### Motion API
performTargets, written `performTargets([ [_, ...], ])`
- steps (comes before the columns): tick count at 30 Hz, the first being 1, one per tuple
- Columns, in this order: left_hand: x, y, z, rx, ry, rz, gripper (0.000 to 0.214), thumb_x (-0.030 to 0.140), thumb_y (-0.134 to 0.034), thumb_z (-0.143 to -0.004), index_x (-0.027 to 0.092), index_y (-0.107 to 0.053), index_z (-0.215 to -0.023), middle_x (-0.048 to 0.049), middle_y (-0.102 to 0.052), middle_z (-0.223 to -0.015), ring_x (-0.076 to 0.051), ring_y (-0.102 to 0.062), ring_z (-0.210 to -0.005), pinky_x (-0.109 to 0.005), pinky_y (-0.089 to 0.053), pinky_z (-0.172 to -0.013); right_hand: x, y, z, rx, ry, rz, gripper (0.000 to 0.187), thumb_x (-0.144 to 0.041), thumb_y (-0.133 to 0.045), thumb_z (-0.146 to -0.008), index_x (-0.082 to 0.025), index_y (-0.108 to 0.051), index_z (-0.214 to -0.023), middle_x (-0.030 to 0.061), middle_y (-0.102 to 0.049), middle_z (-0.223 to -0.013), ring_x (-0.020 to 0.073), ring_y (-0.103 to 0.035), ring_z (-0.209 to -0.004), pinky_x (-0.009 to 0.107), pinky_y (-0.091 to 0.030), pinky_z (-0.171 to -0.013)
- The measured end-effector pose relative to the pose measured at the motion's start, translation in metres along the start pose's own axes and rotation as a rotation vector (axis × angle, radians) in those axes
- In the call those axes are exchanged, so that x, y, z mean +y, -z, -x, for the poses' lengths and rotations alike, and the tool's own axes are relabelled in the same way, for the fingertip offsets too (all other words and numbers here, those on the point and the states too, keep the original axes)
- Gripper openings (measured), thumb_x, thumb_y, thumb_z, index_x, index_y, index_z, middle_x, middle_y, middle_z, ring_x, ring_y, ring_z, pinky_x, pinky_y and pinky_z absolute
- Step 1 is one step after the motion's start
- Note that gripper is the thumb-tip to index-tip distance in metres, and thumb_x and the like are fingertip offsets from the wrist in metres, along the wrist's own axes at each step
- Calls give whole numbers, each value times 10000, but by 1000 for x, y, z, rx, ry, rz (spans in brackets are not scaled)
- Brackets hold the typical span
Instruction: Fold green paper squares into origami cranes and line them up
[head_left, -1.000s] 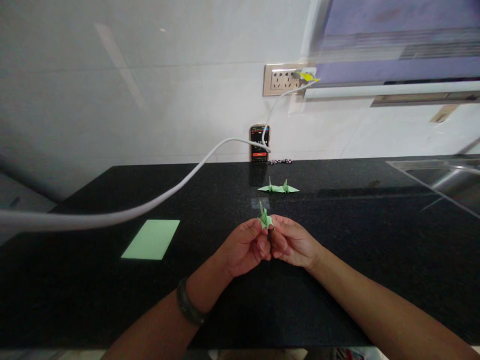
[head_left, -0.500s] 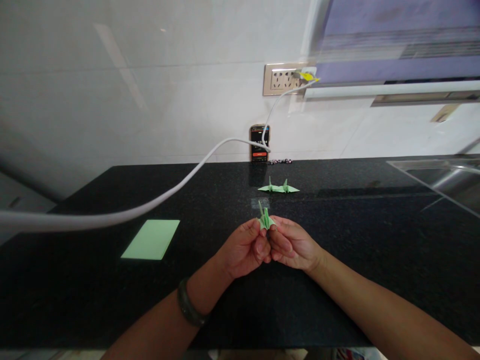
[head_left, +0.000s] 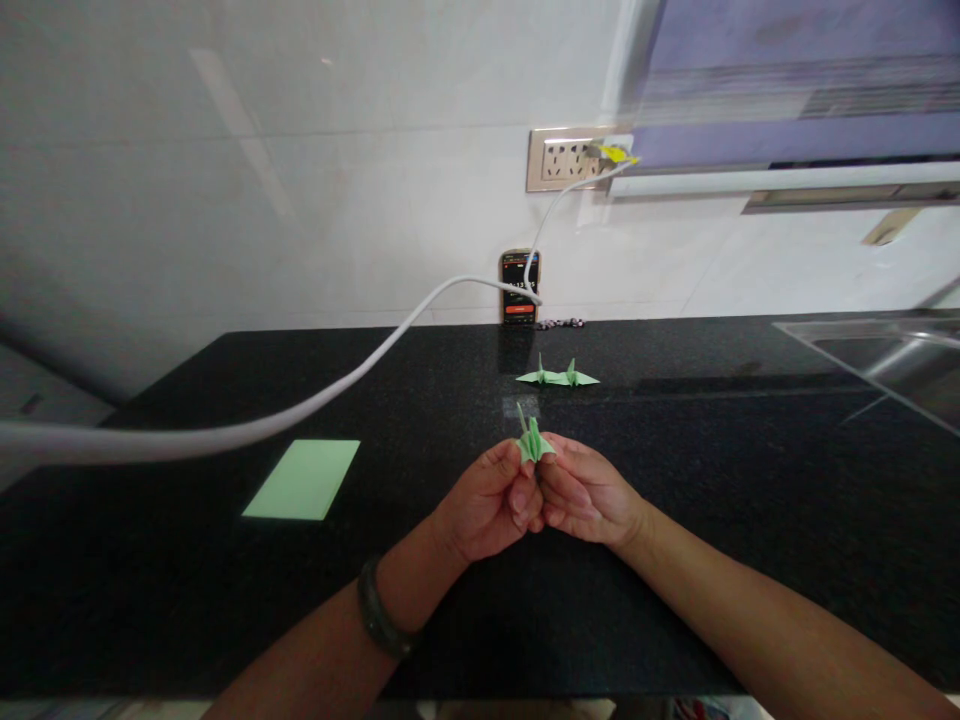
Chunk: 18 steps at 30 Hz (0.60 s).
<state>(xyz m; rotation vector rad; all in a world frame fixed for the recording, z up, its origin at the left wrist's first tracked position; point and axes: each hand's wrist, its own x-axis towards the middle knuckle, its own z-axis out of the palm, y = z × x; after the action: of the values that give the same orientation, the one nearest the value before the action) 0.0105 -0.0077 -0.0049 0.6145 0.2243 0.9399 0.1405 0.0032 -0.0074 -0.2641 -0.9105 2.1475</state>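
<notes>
A small green origami crane (head_left: 535, 444) is pinched between my two hands above the black countertop. My left hand (head_left: 491, 500) is closed on its left side, and a dark bangle circles that wrist. My right hand (head_left: 589, 490) grips its right side, fingers curled beneath. Two upright points of the folded paper rise above my fingertips; its lower part is hidden by them. Just beyond stand two finished-looking green paper cranes (head_left: 557, 378), side by side with their wings touching or overlapping. Left of my hands lies a flat green sheet or stack of paper (head_left: 302, 480).
A phone (head_left: 517, 288) with a lit timer leans against the tiled wall, a beaded strand (head_left: 562, 323) beside it. A white cable (head_left: 337, 385) arcs across the left from the wall socket (head_left: 564, 158). The metal sink (head_left: 900, 355) is at right.
The crane's folded paper has spread slightly wider between my fingers, and its points have shifted a little. Both hands stay in nearly the same place.
</notes>
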Motion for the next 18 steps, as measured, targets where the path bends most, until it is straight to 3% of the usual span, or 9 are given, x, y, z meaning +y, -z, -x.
performTargets([
  [13,-2,-1,1,-19,1,17,208,296,-500,-803,132,-529,-678,54,-502,-413,-62,-458,-342,-214,-443,-442,-1,-1,1,6,-7,12,176,-319,-463,-839,-149,-482,-799,-116,-355,-360,28,-296,-269,200,-486,-452],
  [18,-2,1,0,-53,-24,-68,269,331,-440,-828,140,-497,-648,24,-523,-401,-101,-498,-353,-224,-426,-417,0,1,2,-33,8,12,178,-300,-457,-831,-128,-492,-804,-99,-394,-351,40,-340,-274,203,-494,-449],
])
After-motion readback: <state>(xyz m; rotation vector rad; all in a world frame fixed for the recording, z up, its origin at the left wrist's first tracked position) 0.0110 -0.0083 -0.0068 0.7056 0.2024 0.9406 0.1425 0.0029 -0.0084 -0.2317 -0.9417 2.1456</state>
